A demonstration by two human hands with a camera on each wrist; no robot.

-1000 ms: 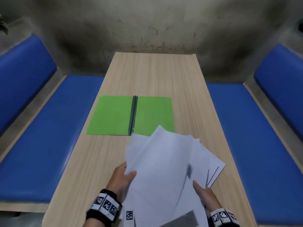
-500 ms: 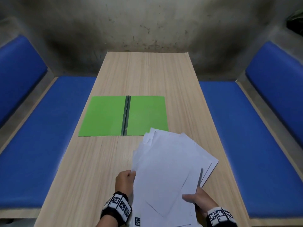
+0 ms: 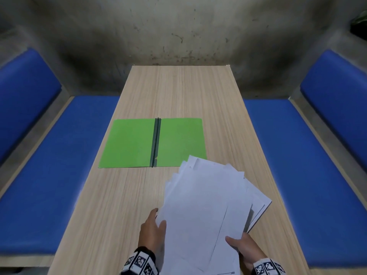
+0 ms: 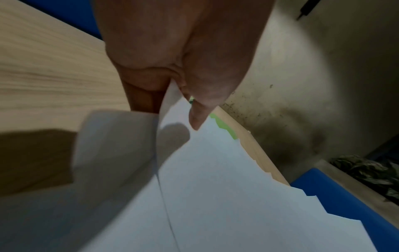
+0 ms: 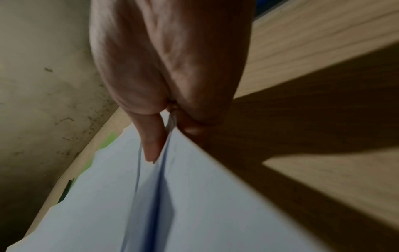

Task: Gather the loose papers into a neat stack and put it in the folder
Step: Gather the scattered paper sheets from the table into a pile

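A fanned bundle of white papers point(image 3: 206, 205) is held above the near end of the wooden table point(image 3: 178, 92), its far corners uneven. My left hand point(image 3: 154, 233) grips the bundle's left edge, thumb on top; the left wrist view shows the thumb on the papers point(image 4: 215, 196) with fingers underneath. My right hand point(image 3: 243, 248) pinches the near right corner, and in the right wrist view the thumb lies between sheets of the papers point(image 5: 129, 213). The green folder point(image 3: 131, 143) lies open and flat on the table beyond the papers, its dark spine in the middle.
Blue cushioned benches point(image 3: 59, 165) run along both sides of the table, the right bench point(image 3: 307, 165) close to the papers' right edge. A stained concrete wall point(image 3: 178, 30) stands behind the table's far end.
The spread sheets have been drawn closer together into a tighter fan. My right hand has shifted inward along the near right corner, and my left hand has moved right with the bundle.
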